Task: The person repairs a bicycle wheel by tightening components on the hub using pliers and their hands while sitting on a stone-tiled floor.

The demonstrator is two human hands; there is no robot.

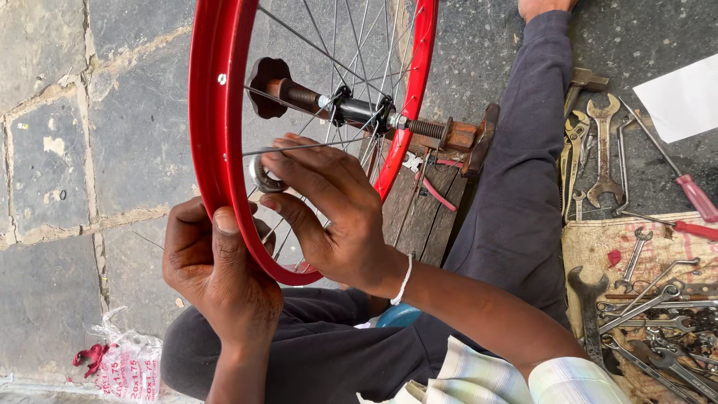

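1. Head view: left hand [217, 277] clenched on the red rim [217, 112], thumb over its edge; right hand [329, 209] pinches a small metal tool [263, 176] at a spoke [299, 146].
2. Rim likely stiff and light; spokes thin, bendable; best held at the rim.
3. One wheel, upright above the lap; many wrenches [636, 299] right.

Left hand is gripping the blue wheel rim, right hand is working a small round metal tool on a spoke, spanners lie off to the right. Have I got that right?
Not quite: the rim is red, not blue, as the head view shows. The rest holds: the left hand grips it, the right hand holds the round metal tool at a spoke, and spanners lie to the right.
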